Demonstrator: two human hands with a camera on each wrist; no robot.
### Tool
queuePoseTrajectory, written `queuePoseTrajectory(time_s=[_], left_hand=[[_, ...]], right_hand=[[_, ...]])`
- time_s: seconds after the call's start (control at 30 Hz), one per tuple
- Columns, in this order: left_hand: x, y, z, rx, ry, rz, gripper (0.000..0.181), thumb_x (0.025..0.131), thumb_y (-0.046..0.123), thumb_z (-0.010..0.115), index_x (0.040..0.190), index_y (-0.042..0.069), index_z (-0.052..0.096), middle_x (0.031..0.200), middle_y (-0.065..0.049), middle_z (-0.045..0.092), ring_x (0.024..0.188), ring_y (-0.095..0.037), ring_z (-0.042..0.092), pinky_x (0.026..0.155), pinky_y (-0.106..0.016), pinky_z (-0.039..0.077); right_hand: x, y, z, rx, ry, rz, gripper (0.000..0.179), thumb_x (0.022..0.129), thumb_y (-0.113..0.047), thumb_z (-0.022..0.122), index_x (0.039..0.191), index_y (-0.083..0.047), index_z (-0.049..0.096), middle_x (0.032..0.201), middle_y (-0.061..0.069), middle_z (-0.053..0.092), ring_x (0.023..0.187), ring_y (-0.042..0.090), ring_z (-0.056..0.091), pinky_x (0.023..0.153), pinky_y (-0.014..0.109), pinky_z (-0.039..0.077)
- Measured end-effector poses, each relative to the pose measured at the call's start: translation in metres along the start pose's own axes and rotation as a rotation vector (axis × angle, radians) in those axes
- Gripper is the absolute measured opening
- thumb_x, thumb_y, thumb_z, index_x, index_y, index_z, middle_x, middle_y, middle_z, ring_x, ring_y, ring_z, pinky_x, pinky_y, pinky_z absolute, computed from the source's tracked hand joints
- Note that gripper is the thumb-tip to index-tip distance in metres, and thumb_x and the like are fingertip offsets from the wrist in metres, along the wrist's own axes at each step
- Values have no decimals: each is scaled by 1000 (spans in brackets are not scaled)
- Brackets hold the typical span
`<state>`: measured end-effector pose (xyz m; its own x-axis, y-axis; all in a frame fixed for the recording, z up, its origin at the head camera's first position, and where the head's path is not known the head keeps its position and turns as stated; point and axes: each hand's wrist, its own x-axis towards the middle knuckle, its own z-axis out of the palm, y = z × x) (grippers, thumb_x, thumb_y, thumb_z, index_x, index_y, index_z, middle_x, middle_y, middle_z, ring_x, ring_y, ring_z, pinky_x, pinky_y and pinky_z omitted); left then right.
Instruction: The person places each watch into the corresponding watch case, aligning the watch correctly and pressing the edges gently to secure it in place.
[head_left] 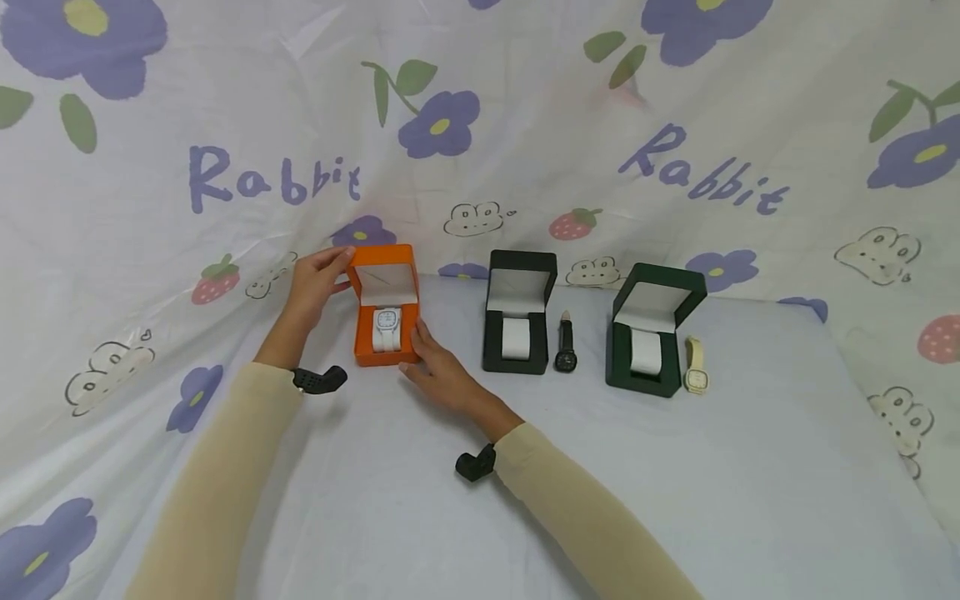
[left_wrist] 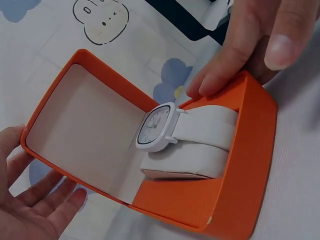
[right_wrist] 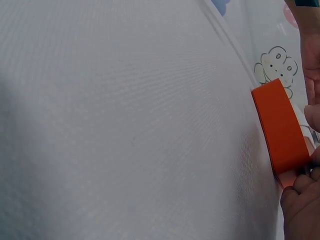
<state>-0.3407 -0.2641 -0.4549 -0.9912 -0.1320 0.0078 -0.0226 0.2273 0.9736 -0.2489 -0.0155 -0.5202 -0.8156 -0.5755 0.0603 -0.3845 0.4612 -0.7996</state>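
An orange watch box stands on the white cloth with its lid raised. Inside, a white watch is wrapped round a white cushion, its dial facing up toward the lid. My left hand holds the lid's upper left corner, thumb at the edge and fingers behind, as the left wrist view shows. At the box's front right corner, my right hand grips the base, fingers along the right wall and thumb toward the front. The right wrist view has the box at its right edge, partly covered by fingers.
Right of the orange box stands an open black watch box holding a white cushion, with a black watch beside it. Farther right are an open dark green box with a cushion and a gold-coloured watch. A patterned cloth hangs behind.
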Motion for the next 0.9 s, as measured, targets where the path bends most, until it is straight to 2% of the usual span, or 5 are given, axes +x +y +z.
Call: queuePoseTrajectory(time_s=[0.23,0.47,0.6,0.77,0.9], left_hand=[[0,0,-3,-95,-13,-80,64,93,48,71,142,9,60,142,-12,57,125,-29,56,103,-48,51],[-5,-1,-5,-166,-55,-128,61,93,42,73,144,11,58,147,-10,55,133,-28,52,104,-48,50],[-9,-3,-5,-187,-54,-125,61,93,39,73,144,11,58,146,-10,56,130,-28,54,103,-46,51],[-14,-6,-5,-218,-48,-76,57,93,36,75,140,7,62,131,-6,64,114,-27,60,98,-47,52],[-19,-8,-3,-214,-45,-57,57,92,38,75,139,9,63,131,-5,65,111,-25,61,96,-46,54]], right_hand=[[3,1,1,-6,-19,13,73,107,-28,54,159,2,13,170,9,-2,155,15,3,125,34,15],[3,0,0,-10,-39,40,77,106,-28,56,160,2,10,170,10,-5,155,18,3,125,35,15],[2,0,0,2,-50,52,77,106,-28,56,160,0,9,169,8,-7,155,17,2,125,34,14],[2,0,-1,13,-58,57,77,106,-29,55,160,0,9,169,7,-7,155,16,1,125,34,13],[1,-1,-2,12,-62,70,79,106,-30,56,161,-1,8,170,6,-7,155,16,1,125,34,13]])
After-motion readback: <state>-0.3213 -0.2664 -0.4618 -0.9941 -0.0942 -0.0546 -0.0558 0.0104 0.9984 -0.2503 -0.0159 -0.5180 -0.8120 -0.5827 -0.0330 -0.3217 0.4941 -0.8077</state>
